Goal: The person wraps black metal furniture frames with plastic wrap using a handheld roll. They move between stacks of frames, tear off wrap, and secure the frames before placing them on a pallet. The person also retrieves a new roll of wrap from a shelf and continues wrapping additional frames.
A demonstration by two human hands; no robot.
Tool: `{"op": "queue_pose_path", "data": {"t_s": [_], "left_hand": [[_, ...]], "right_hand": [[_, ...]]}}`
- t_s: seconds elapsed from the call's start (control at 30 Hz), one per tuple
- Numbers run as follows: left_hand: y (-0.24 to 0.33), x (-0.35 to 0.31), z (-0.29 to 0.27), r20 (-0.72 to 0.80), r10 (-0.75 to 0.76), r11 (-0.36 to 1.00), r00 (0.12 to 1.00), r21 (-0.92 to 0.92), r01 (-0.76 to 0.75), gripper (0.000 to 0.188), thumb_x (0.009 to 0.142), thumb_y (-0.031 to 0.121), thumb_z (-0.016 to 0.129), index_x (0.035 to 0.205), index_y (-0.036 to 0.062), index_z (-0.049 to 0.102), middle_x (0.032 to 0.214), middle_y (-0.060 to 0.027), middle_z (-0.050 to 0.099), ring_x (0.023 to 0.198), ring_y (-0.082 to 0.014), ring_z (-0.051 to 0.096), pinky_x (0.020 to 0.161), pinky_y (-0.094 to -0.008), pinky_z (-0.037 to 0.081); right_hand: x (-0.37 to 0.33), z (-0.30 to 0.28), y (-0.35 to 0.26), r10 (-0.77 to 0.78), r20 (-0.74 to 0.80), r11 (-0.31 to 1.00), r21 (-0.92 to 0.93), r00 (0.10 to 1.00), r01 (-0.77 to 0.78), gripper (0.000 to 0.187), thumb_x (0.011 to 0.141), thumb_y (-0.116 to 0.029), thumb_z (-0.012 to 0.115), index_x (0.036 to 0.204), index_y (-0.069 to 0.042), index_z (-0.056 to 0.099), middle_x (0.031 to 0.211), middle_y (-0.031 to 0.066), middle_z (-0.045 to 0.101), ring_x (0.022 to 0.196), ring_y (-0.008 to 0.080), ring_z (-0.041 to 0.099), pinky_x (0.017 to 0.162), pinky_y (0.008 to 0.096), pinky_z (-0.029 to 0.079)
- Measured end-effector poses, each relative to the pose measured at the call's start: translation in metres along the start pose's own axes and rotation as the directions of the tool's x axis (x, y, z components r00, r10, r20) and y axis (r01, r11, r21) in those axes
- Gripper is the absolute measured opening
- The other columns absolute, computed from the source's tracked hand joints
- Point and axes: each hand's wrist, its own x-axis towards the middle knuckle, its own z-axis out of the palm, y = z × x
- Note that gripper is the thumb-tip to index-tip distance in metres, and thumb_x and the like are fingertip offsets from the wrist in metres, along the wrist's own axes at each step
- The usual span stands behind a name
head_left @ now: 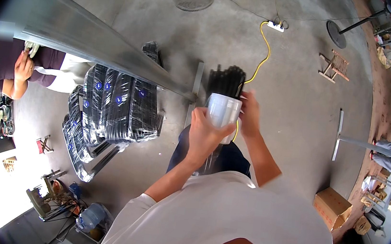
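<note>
Well left of the grip, there's a co-worker's hand (24,68), then the plastic-wrapped black bundles (119,106) nearer in. Here's the left hand (207,135), thumb and fingers clasped round the white roll (224,110), which sits between both hands. Black rods (228,80) bristle just above that hold. Over comes the right hand (249,111), at the roll's right, fingers partly hidden: what they pinch, I can't tell. Up and right of the grip, yellow cord (267,58), wooden stool (337,66); lower right, a cardboard box (332,206).
</note>
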Motion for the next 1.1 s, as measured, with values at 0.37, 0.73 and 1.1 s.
{"op": "queue_pose_path", "data": {"t_s": [0.37, 0.73, 1.1], "left_hand": [[-0.003, -0.002, 0.027, 0.252, 0.395, 0.828, 0.883, 0.319, -0.461, 0.058, 0.065, 0.042, 0.068, 0.092, -0.0022, 0.041, 0.092, -0.016, 0.047, 0.088, -0.031, 0.05, 0.067, -0.0378, 0.047], [-0.052, 0.087, 0.04, 0.737, -0.147, 0.696, 0.66, -0.397, 0.598, 0.033, 0.08, 0.028, 0.062, 0.092, -0.002, 0.057, 0.077, -0.0042, 0.06, 0.067, -0.0107, 0.057, 0.059, -0.0261, 0.045], [-0.133, 0.088, 0.017, 0.255, -0.341, 0.917, 0.905, -0.122, 0.38, 0.056, 0.081, 0.052, 0.049, 0.115, 0.0079, 0.044, 0.105, -0.0075, 0.052, 0.098, -0.0178, 0.049, 0.07, -0.0349, 0.045]], "right_hand": [[-0.052, -0.004, -0.045, -0.099, -0.068, 0.917, -0.393, 0.993, 0.065, 0.049, 0.067, -0.021, 0.069, 0.102, 0.006, 0.049, 0.091, 0.0115, 0.056, 0.08, 0.0164, 0.056, 0.069, 0.0289, 0.046], [-0.026, -0.085, -0.042, 0.163, 0.03, 0.981, -0.107, 0.986, -0.159, 0.052, 0.07, -0.032, 0.064, 0.103, 0.005, 0.052, 0.091, 0.0126, 0.058, 0.081, 0.0178, 0.057, 0.072, 0.0301, 0.046], [0.07, -0.028, 0.127, 0.31, 0.337, 0.817, 0.384, 0.889, -0.43, 0.034, 0.076, -0.019, 0.057, 0.104, 0.001, 0.055, 0.098, 0.0097, 0.059, 0.085, 0.018, 0.057, 0.076, 0.031, 0.045]]}}
